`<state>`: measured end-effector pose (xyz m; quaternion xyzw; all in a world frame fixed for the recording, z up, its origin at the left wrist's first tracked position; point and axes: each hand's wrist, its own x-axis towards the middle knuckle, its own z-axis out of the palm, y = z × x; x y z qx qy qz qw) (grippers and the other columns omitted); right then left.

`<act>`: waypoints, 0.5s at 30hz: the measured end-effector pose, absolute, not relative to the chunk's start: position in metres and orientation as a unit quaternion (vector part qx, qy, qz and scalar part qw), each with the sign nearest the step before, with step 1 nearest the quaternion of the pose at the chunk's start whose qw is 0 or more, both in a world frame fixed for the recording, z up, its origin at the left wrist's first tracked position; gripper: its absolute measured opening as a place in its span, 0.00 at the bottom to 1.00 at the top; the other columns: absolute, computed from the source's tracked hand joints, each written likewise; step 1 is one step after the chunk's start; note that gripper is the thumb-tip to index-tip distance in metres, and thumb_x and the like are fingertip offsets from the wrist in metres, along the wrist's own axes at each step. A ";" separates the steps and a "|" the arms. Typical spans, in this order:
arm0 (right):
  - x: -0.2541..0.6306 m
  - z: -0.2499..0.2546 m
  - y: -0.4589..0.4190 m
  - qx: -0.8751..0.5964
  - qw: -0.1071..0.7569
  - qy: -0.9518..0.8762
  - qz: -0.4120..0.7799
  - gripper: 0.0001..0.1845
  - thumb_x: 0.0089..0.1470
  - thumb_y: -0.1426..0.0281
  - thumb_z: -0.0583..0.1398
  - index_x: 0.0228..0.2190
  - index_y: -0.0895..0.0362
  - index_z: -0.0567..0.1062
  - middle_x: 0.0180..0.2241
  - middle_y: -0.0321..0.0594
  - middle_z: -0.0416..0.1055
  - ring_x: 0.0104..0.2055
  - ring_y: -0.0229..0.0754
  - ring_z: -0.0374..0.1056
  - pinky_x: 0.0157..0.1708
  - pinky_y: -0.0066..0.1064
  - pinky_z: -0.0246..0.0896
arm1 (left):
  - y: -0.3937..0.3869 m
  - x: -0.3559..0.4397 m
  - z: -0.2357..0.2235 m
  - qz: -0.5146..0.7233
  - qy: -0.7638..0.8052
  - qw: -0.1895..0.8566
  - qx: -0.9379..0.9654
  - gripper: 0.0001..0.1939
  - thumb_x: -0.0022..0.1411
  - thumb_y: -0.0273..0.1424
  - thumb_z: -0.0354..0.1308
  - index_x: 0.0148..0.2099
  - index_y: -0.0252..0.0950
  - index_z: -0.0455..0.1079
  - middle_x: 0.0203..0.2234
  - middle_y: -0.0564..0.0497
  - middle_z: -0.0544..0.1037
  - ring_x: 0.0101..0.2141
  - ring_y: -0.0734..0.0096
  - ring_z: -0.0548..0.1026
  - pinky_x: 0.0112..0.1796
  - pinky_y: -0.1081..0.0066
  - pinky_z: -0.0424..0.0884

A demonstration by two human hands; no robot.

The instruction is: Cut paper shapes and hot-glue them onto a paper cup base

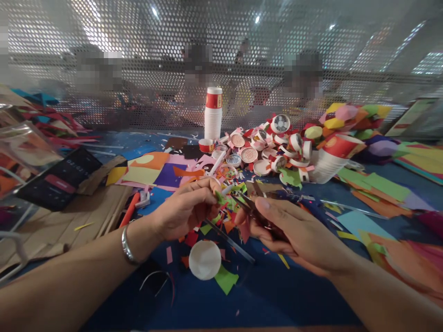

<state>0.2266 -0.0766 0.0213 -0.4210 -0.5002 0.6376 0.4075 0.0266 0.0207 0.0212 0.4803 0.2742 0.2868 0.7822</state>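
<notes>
My left hand (pixel 194 200), with a silver bangle on its wrist, pinches a small piece of green paper (pixel 220 197). Closed around a pair of dark-handled scissors (pixel 266 219) is my right hand (pixel 294 226); the blades point left toward the green paper. Whether the blades touch it I cannot make out. Below the hands lie a round white paper piece (pixel 205 260) and a green paper scrap (pixel 226 278) on the blue table (pixel 277 299). A clear thin stick (pixel 235 244) slants across the table between the hands.
Cut paper-cup pieces (pixel 249 155) are heaped at the back, beside a tall cup stack (pixel 213 115) and a leaning cup stack (pixel 332 159). Coloured paper sheets (pixel 387 189) lie right. Cardboard (pixel 93 216) and a phone (pixel 58 179) are left. A perforated screen (pixel 155 99) stands behind.
</notes>
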 end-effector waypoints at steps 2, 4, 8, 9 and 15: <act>0.226 0.020 -0.077 -0.422 0.408 -0.492 0.643 0.22 0.66 0.52 0.54 0.35 0.57 0.73 0.23 0.30 0.53 0.19 0.29 0.41 0.16 0.26 0.30 | 0.020 0.027 0.020 0.280 0.273 0.788 0.475 0.06 0.46 0.24 0.62 0.29 0.35 0.68 0.20 0.56 0.70 0.23 0.79 0.69 0.26 0.79 0.64; 0.225 0.020 -0.076 -0.420 0.408 -0.486 0.649 0.21 0.65 0.52 0.55 0.34 0.57 0.74 0.23 0.30 0.53 0.20 0.30 0.42 0.16 0.25 0.31 | 0.020 0.028 0.019 0.276 0.270 0.792 0.473 0.06 0.47 0.24 0.63 0.29 0.35 0.68 0.21 0.55 0.71 0.23 0.79 0.70 0.27 0.78 0.65; 0.224 0.020 -0.076 -0.417 0.401 -0.485 0.656 0.20 0.65 0.53 0.56 0.34 0.57 0.75 0.23 0.30 0.51 0.22 0.31 0.41 0.17 0.25 0.33 | 0.021 0.028 0.016 0.272 0.259 0.792 0.481 0.06 0.49 0.25 0.63 0.30 0.35 0.69 0.23 0.54 0.72 0.24 0.78 0.70 0.28 0.77 0.66; 0.224 0.021 -0.075 -0.416 0.401 -0.486 0.656 0.21 0.65 0.53 0.57 0.34 0.58 0.75 0.23 0.30 0.51 0.22 0.31 0.41 0.18 0.25 0.33 | 0.021 0.028 0.016 0.271 0.258 0.793 0.482 0.06 0.49 0.25 0.63 0.31 0.35 0.69 0.22 0.55 0.72 0.24 0.78 0.70 0.28 0.77 0.65; 0.224 0.021 -0.075 -0.424 0.397 -0.494 0.647 0.21 0.64 0.52 0.58 0.32 0.58 0.73 0.23 0.30 0.52 0.22 0.31 0.42 0.18 0.26 0.33 | 0.020 0.028 0.015 0.271 0.263 0.788 0.485 0.06 0.49 0.24 0.63 0.32 0.35 0.69 0.22 0.56 0.72 0.23 0.79 0.70 0.27 0.79 0.65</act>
